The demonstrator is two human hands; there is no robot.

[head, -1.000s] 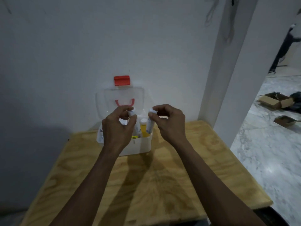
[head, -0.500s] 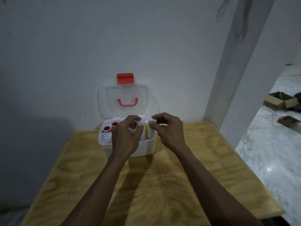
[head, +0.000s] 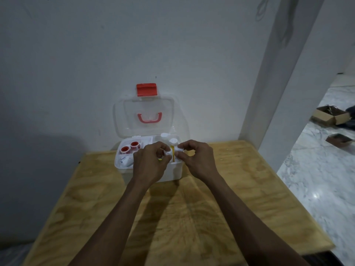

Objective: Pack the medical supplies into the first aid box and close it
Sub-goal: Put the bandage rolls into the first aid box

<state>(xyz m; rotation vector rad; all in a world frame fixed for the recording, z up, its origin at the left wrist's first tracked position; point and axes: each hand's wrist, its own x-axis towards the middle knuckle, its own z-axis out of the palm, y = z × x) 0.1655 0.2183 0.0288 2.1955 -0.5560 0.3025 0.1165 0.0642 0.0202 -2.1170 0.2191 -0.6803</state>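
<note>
A white first aid box stands at the far edge of the wooden table, its clear lid with a red handle and red latch leaning open against the wall. Two red-cored tape rolls and a white item lie in its left side. A yellow tube with a white cap stands at the right, a second white cap behind it. My left hand pinches a small white tube over the box. My right hand pinches another white tube beside it.
The white wall is right behind the box and a white pillar rises at the table's right rear corner. On the marble floor to the right lie two open cardboard boxes. Bare wood stretches between me and the box.
Both hands have lowered the white tubes from above the box down into its right side, and the view has tilted, so the lid and the tape rolls now show.
</note>
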